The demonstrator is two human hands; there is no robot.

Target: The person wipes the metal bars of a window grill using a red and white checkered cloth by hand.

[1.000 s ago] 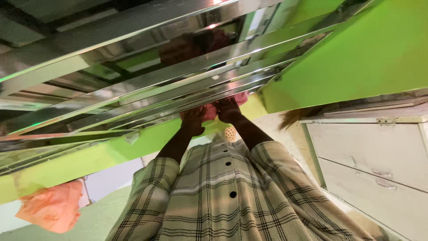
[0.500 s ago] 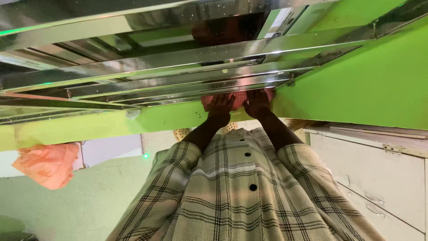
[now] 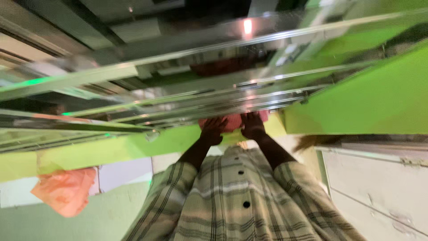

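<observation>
A red cloth [image 3: 232, 121] is pressed at frame centre against the edge of the steel shelf [image 3: 187, 100], gripped by the left hand [image 3: 212, 130] and right hand [image 3: 252, 126]. An orange bag [image 3: 64, 191] hangs lower left; white drawers [image 3: 379, 192] fill lower right.

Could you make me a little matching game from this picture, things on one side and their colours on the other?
Things:
1. cloth under both hands
2. bag at the lower left
3. shirt on the person
4. shelf rails overhead

Colours:
A. shiny silver metal
B. orange
C. pinkish red
D. pale plaid with dark lines

Pairs: 1-C, 2-B, 3-D, 4-A.

The left hand and the right hand both press on the cloth at the edge of the rails.
</observation>
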